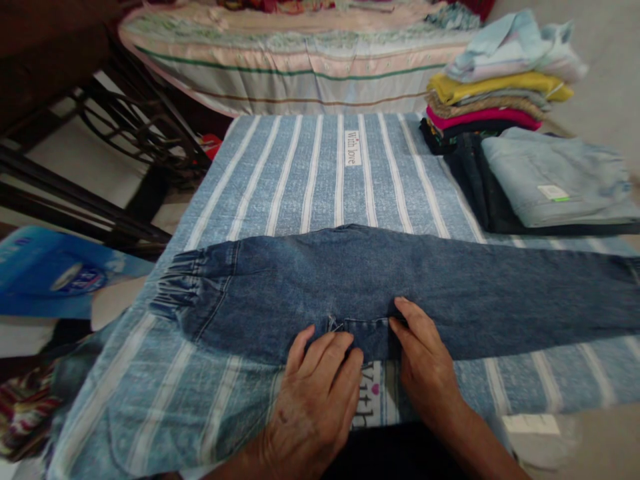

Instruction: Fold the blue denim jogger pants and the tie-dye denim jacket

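A pair of dark blue denim trousers [305,280] lies folded lengthwise across the bed, its gathered elastic waist at the left and its legs running off to the right. On its near edge, beside a stitched pocket-like seam [367,327], rests my left hand [320,387], palm down with fingers slightly bent and apart. My right hand [430,367] touches the denim at the other end of that seam, its thumb and forefinger stretched out on the cloth. The undersides of both hands are hidden.
Blue-and-white striped bedding [285,173] lies under the trousers. At the right are folded light jeans [560,180] and a stack of folded clothes [490,100]. A dark metal frame [145,120] with a wheel stands left, near a blue printed bag [70,277]. Patterned cloth [300,67] hangs behind.
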